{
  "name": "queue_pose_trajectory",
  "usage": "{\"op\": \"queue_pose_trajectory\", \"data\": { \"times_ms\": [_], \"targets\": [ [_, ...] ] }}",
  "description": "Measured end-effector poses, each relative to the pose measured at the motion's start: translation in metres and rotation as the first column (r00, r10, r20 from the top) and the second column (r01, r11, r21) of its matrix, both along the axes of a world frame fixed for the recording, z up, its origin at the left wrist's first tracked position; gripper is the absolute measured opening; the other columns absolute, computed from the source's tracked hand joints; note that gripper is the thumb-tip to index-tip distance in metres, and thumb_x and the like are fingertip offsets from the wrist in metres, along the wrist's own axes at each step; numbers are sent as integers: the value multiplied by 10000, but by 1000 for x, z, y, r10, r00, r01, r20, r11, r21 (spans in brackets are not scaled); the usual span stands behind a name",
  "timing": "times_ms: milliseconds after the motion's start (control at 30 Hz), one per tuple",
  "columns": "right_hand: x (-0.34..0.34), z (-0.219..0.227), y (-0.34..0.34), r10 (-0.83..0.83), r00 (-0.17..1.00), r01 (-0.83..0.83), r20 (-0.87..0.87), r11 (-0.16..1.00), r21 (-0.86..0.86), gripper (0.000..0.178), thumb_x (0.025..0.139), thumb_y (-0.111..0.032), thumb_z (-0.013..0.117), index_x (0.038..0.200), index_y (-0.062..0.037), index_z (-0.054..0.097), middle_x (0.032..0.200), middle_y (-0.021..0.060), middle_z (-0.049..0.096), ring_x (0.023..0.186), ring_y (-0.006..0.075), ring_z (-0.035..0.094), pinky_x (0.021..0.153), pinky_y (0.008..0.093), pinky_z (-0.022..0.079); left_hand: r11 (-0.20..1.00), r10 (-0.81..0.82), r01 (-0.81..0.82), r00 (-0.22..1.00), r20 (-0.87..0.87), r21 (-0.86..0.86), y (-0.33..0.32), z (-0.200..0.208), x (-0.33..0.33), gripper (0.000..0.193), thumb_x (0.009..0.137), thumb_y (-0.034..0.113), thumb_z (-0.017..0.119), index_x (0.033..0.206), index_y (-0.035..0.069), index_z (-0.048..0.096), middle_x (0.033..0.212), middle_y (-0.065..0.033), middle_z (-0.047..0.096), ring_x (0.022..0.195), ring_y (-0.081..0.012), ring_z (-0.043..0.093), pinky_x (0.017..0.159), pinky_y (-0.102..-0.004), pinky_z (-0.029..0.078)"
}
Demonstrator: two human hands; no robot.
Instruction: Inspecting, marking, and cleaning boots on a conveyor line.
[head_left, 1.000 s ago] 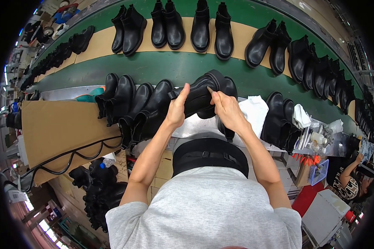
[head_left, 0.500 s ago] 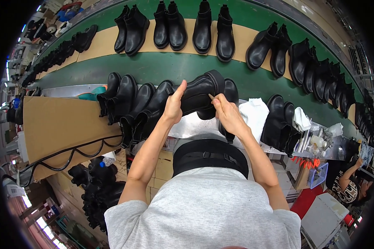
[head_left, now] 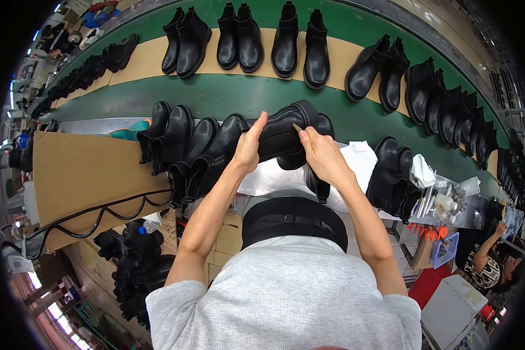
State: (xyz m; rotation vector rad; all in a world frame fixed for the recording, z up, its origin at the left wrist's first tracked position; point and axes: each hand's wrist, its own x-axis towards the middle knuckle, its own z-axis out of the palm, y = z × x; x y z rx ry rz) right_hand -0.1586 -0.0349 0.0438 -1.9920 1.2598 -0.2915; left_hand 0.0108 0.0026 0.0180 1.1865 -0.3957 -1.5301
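Observation:
A black leather ankle boot (head_left: 281, 133) lies sideways in front of me, its toe end pointing right and away. My left hand (head_left: 249, 149) is closed around its shaft, thumb up on top. Between the fingers of my right hand (head_left: 328, 156) is a thin, pale brown pointed stick (head_left: 297, 127), its tip against the boot's side near the sole. Most of the stick is hidden in the hand. Behind the held boot stands another black boot (head_left: 324, 125), partly covered. To the left, several black boots (head_left: 178, 131) lean together at the bench edge.
Pairs of boots (head_left: 249, 44) stand on cardboard along the green belt (head_left: 227, 93). A white cloth (head_left: 361, 164), boots (head_left: 386, 169) and small bottles (head_left: 446, 202) sit right. A cardboard sheet (head_left: 93, 181) and black cable (head_left: 102, 211) are left. A co-worker (head_left: 485, 265) is far right.
The stick's tip has moved slightly up along the boot's side, and my right hand has turned with it. My left hand and the boot have shifted slightly right.

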Motion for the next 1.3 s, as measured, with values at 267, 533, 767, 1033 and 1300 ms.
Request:
{"op": "queue_pose_trajectory", "data": {
  "times_ms": [267,533,767,1033,1300],
  "targets": [
    [2,4,-7,-11,999,14,-34,996,90,453,953,-306,297,837,57,542,745,294,576,750,470,551,683,519,432,1000,14,-14,999,-31,1,3,1,-8,458,922,330,456,1156,-59,516,1179,-110,540,1100,-161,488,961,-279,347],
    [-7,-5,6,-27,999,24,19,991,133,379,956,-298,322,871,36,479,687,275,542,719,466,528,628,485,401,1000,5,-5,999,-54,7,-6,-5,3,497,908,366,469,1152,-65,515,1166,-113,548,1090,-165,498,956,-291,357],
    [3,-20,8,-70,972,49,223,994,97,443,950,-335,329,797,21,543,548,143,556,588,303,588,580,402,438,996,82,-86,989,124,33,-13,17,-4,490,899,393,480,1104,-47,550,1093,-112,580,994,-165,547,889,-284,406],
    [16,-12,0,-53,998,53,-18,998,-31,517,947,-363,308,749,30,579,539,143,560,581,280,594,596,373,448,999,28,-30,996,79,25,-10,5,-4,489,891,414,493,1050,-42,572,1033,-107,603,938,-157,564,831,-273,434],
    [9,-2,-3,-118,985,78,125,953,291,498,947,-336,321,751,46,575,609,203,563,603,374,569,614,408,443,999,40,-41,995,91,5,-9,2,-7,454,896,392,494,1048,-27,579,1024,-96,605,926,-153,571,819,-274,447]
  ]
}}
